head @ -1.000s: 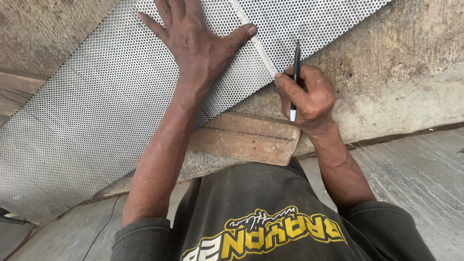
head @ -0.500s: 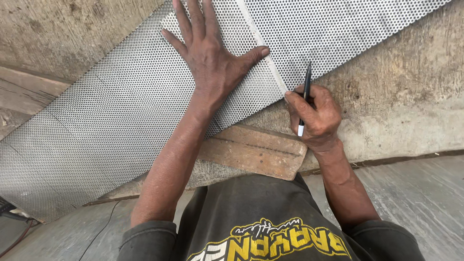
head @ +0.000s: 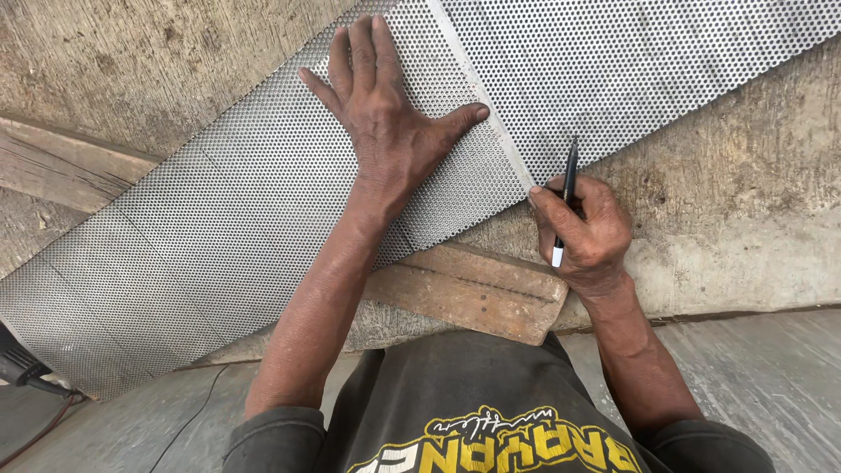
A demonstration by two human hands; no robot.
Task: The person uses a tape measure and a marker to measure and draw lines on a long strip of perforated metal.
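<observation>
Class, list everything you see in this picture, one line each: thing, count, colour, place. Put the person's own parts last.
perforated metal sheet: one, silver-grey, lying slantwise across the middle
metal strip: one, pale grey, on the sheet beside the thumb
wooden block: one, reddish brown, below the sheet
wooden beam: one, grey-brown, left
concrete ground: grey-tan, all around
pen: one, black, in the right hand
shirt: one, dark grey, bottom
left hand: flat on the sheet
right hand: at the sheet's lower edge

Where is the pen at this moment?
In the head view the pen is right of centre, gripped in the right hand, its tip up near the lower edge of the perforated metal sheet, beside the straight strip.
</observation>
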